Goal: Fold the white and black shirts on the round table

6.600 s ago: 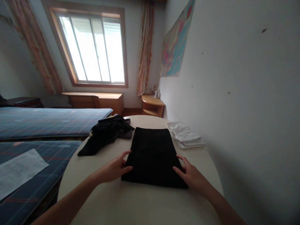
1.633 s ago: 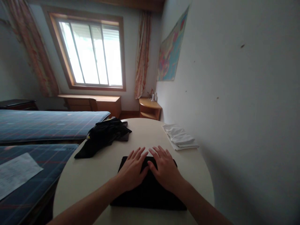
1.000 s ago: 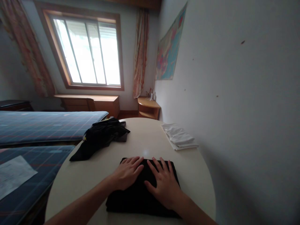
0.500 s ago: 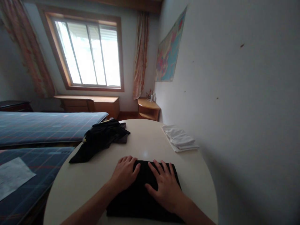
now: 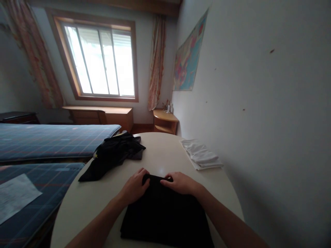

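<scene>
A black folded garment (image 5: 165,215) lies in front of me on the round white table (image 5: 160,151); its exact kind does not show. My left hand (image 5: 136,186) is closed on its far left corner, the thumb on top and the fingers over the far edge. Along the same far edge, my right hand (image 5: 179,182) pinches the cloth, thumb nearest me and fingers curled behind. The garment's far edge looks slightly raised between the two hands. Part of the fingertips is hidden behind the cloth.
A rumpled heap of dark clothes (image 5: 116,151) lies at the table's left edge. Folded white cloth (image 5: 200,154) rests at the right, near the wall (image 5: 271,144). Plaid mattresses (image 5: 64,141) stand to the left, one with a paper sheet (image 5: 17,196) on it.
My right hand has gone from lying spread on the black garment to gripping its far edge. My left hand has closed on the far left corner. The view has shifted slightly.
</scene>
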{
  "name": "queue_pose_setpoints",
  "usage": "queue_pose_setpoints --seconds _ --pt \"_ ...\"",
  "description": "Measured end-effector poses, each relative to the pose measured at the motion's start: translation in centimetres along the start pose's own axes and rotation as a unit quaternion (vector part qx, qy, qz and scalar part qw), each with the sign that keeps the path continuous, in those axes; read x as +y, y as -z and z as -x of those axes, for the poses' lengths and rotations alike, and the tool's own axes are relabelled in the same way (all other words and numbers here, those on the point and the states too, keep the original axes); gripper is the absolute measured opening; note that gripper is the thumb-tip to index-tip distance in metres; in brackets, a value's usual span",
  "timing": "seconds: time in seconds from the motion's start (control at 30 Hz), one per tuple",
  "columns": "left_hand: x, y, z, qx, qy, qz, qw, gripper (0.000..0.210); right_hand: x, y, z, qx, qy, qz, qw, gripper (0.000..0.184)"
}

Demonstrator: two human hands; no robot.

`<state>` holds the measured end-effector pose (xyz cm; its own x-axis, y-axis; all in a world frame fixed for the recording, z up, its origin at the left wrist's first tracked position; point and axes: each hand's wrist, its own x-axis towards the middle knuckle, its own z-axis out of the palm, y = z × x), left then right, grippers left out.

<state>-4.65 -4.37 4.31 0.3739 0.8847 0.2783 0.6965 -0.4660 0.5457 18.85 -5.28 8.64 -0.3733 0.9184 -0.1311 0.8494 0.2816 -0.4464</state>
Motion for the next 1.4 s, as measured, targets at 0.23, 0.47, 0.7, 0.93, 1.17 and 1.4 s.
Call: queue_pose_setpoints --seconds 0.23,0.47,0.7,0.93,1.17,1.4 --pt "0.0 -0.8 -1.5 0.066 -0.07 0.046 0.994 0.024 2.6 2.2 -0.1 -0.022 0.056 -0.048 0.997 0.051" --pt "-1.4 -3.1 -1.3 0.112 -0.042 0.057 0.991 0.047 8.4 2.5 -1.6 0.074 -0.065 -0.014 0.995 0.051" --pt "-1.2 -4.8 -1.1 0.049 -0.032 0.006 0.998 0.051 10.1 4.0 -2.0 -0.041 -0.137 -0.151 0.978 0.051" --pt "-1.5 -4.6 -0.8 -0.005 0.019 -0.076 0.997 0.059 10.3 6.7 -3.3 0.127 -0.078 -0.045 0.988 0.047" --pt "-1.0 -4.4 -0.6 -0.058 0.03 -0.114 0.991 0.061 10.8 11.3 -5.4 0.272 -0.092 0.051 0.957 0.036" --pt "-1.1 -4.5 -0.6 -0.068 0.031 -0.134 0.988 0.061 13.1 16.1 -7.2 0.345 -0.133 0.088 0.925 0.041"
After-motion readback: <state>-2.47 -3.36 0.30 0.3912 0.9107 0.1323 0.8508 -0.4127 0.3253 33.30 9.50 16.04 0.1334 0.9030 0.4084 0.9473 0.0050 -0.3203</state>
